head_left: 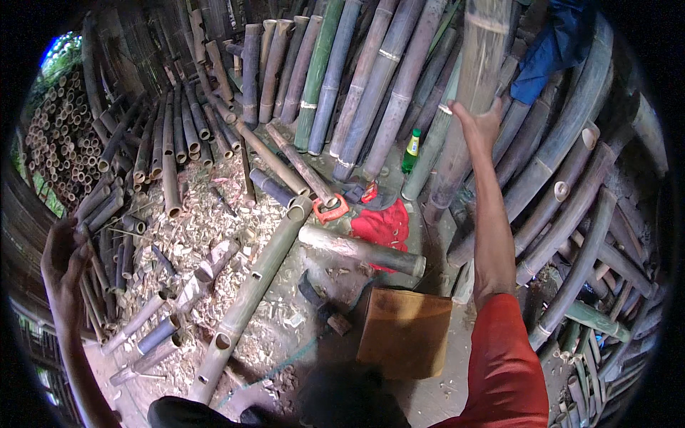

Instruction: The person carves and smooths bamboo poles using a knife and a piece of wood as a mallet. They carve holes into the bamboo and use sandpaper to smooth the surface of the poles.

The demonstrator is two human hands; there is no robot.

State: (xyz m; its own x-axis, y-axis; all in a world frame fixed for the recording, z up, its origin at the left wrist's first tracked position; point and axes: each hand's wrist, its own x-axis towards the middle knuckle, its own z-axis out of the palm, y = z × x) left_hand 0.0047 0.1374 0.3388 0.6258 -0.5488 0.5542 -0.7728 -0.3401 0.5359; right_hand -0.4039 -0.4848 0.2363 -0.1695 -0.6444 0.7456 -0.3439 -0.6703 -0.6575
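My right hand [479, 127] is raised at the upper right. Its thumb and fingers are spread around the near side of a thick brownish bamboo pole [471, 78] that stands on end. My left hand [64, 250] is up at the far left, its fingers loosely bent and no object visible in it. Between my arms, a long bamboo tube with cut holes [246, 299] lies aslant on the ground. A shorter bamboo piece [362, 250] lies beside its upper end, over a red cloth [382, 227]. An orange-handled saw [331, 209] lies near both.
Bamboo poles [389, 71] lean in a row at the back; curved ones [564, 178] crowd the right. A green bottle [411, 151] stands by them. Wood shavings [214, 235] cover the ground at left. Near me are a brown board [404, 333] and a hatchet-like tool [325, 307].
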